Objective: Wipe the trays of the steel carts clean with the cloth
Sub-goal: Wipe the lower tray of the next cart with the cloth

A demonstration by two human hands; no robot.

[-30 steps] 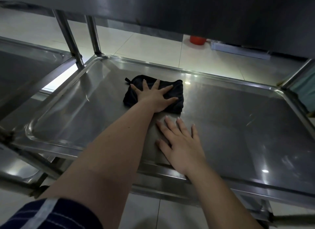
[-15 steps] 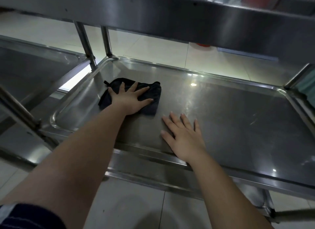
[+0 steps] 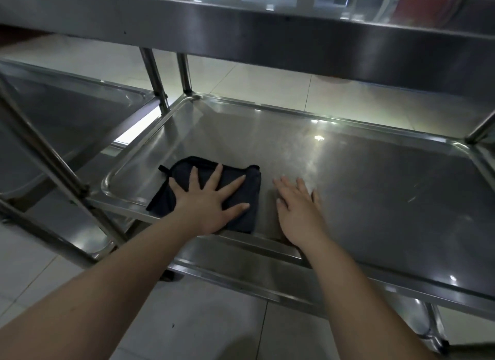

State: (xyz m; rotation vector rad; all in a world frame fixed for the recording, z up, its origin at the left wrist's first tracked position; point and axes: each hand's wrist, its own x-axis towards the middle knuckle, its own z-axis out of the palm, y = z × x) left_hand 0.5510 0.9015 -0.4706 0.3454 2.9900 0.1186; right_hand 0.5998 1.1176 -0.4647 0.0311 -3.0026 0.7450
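A folded black cloth [image 3: 249, 199] lies on the steel cart's middle tray [image 3: 375, 188], near the tray's front left corner. My left hand [image 3: 209, 199] presses flat on the cloth with its fingers spread. Just to the right of the cloth, my right hand [image 3: 300, 212] rests flat on the bare tray by the front rim, fingers straight. The cloth's small hanging loop sticks out at its far left corner.
The cart's upper tray [image 3: 267, 27] hangs low across the top of the view. A second steel cart's tray [image 3: 67, 113] stands to the left, with upright posts [image 3: 158, 81] between them. A slanted steel post [image 3: 40, 150] crosses at the left. Tiled floor lies below.
My left hand has slid the cloth from the middle back of the tray toward the front left corner. My right hand has stayed flat near the front rim.
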